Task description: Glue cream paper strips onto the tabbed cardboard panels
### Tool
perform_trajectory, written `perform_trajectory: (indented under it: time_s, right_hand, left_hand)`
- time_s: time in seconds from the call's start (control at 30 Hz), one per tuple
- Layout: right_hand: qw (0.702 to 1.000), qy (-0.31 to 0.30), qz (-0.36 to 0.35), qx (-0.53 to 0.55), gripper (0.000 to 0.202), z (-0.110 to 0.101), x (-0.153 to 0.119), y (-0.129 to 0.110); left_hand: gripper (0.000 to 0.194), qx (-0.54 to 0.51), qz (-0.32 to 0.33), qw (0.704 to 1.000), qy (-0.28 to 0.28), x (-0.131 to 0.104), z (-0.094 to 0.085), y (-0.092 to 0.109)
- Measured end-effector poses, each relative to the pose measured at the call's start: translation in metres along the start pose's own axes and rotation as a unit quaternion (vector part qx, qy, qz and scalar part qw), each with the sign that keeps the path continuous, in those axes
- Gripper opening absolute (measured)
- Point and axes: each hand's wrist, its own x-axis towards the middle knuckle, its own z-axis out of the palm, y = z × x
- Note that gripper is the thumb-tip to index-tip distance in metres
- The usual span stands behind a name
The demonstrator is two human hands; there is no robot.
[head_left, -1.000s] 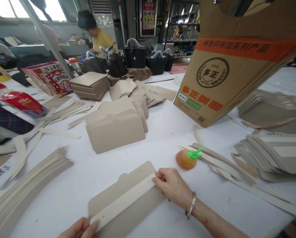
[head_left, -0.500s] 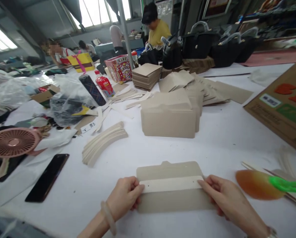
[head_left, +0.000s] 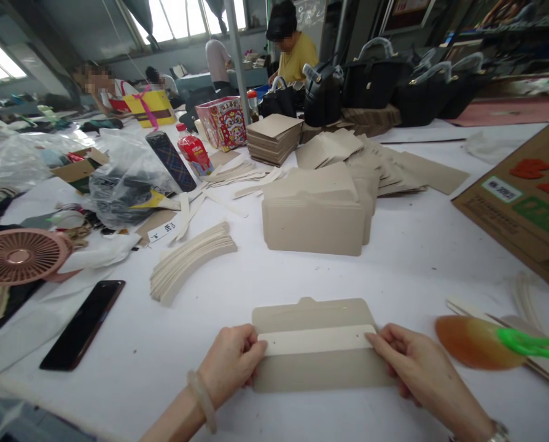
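My left hand (head_left: 235, 359) pinches the left end of a white paper strip (head_left: 311, 342), thumb on top. At the other end, my right hand (head_left: 410, 356) pinches the same strip between thumb and fingers. The strip has a small dark hole near each end and lies across a greyish-beige cardboard panel (head_left: 315, 372) with a small tab on its far edge. Whether my fingers also grip the panel's edges is hidden. Beyond it stands a stack of similar panels (head_left: 314, 227). A curved fan of white strips (head_left: 189, 261) lies to the left.
An orange paddle with a green handle (head_left: 479, 344) lies right of my hand, near a cardboard box (head_left: 518, 196). On the left are a phone (head_left: 83, 325) and a pink fan (head_left: 21, 256). Black handbags (head_left: 371, 80) stand at the back, near a person in yellow (head_left: 297, 58).
The head view has shifted slightly. Both hands keep hold of the strip ends, and the strip stays across the panel with hardly any movement.
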Motion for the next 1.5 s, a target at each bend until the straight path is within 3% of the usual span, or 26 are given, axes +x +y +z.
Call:
perform_trajectory:
  time_s: [0.73, 0.97, 1.1, 1.33, 1.5]
  right_hand:
    - [0.998, 0.030, -0.040, -0.036, 0.032, 0.002, -0.004, -0.007]
    - [0.988, 0.085, -0.081, -0.098, 0.026, 0.002, -0.003, -0.009]
    - [0.984, 0.115, -0.082, -0.110, 0.025, 0.001, -0.004, -0.012]
    - [0.983, 0.126, -0.080, -0.109, 0.025, 0.000, -0.009, -0.016]
    - [0.982, 0.131, -0.081, -0.112, 0.025, -0.002, -0.009, -0.018]
  left_hand:
    - [0.024, 0.117, 0.023, 0.992, 0.039, -0.004, 0.000, 0.009]
    - [0.028, 0.187, 0.051, 0.979, 0.062, 0.001, 0.000, -0.004]
    - [0.037, 0.216, 0.061, 0.974, 0.044, 0.005, 0.000, -0.015]
    - [0.042, 0.236, 0.058, 0.970, 0.029, 0.012, 0.002, -0.026]
    - [0.042, 0.234, 0.073, 0.967, 0.064, 0.014, 0.005, -0.031]
